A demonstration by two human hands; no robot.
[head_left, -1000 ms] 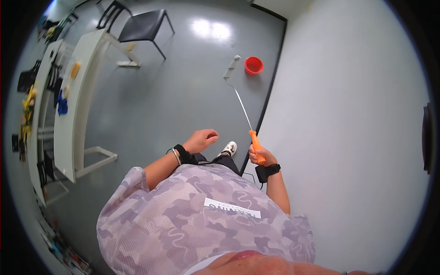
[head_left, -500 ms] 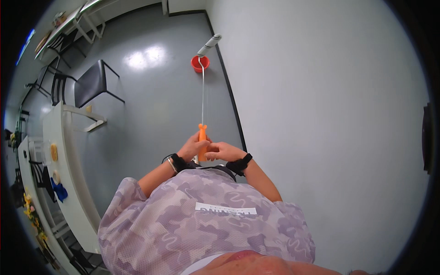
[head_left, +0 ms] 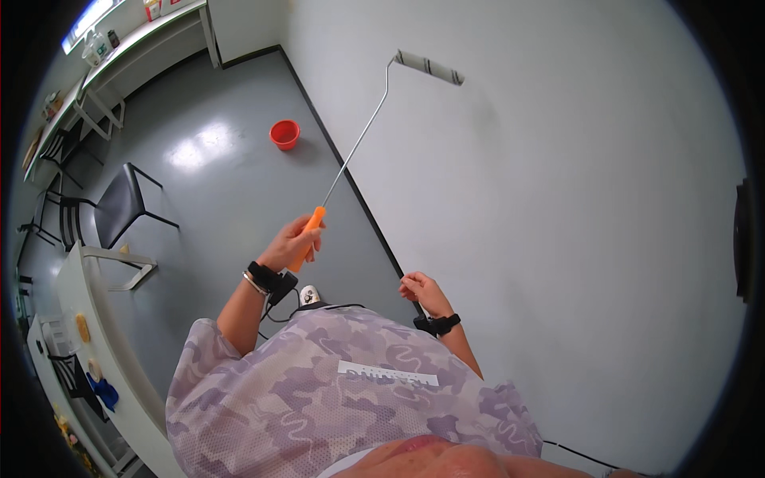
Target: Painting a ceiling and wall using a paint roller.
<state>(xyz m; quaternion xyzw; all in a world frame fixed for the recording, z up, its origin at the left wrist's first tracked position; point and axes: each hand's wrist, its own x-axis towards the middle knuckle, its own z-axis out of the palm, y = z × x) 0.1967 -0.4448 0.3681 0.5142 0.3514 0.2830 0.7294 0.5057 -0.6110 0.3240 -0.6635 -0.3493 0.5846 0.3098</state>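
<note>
My left hand (head_left: 296,241) is wrapped round the orange handle of a paint roller (head_left: 307,248). The long thin metal rod slants up and to the right from it. At the far end sits the pale, dark-striped roller sleeve (head_left: 430,68), in front of the white wall (head_left: 574,199); whether it touches the wall I cannot tell. My right hand (head_left: 426,293) is near the foot of the wall, apart from the roller, with fingers loosely bent and nothing seen in them. Farther off, a red bucket (head_left: 284,135) stands on the grey floor.
To the left are a black chair (head_left: 119,205) and a white table (head_left: 131,382) with a blue cloth (head_left: 102,392) and a tape roll on it. A dark skirting strip (head_left: 343,163) runs along the wall. Cables hang near my wrists.
My right hand has let go of the roller handle and moved right. My left hand has moved left with the roller; its sleeve has swung right, from over the bucket to before the wall.
</note>
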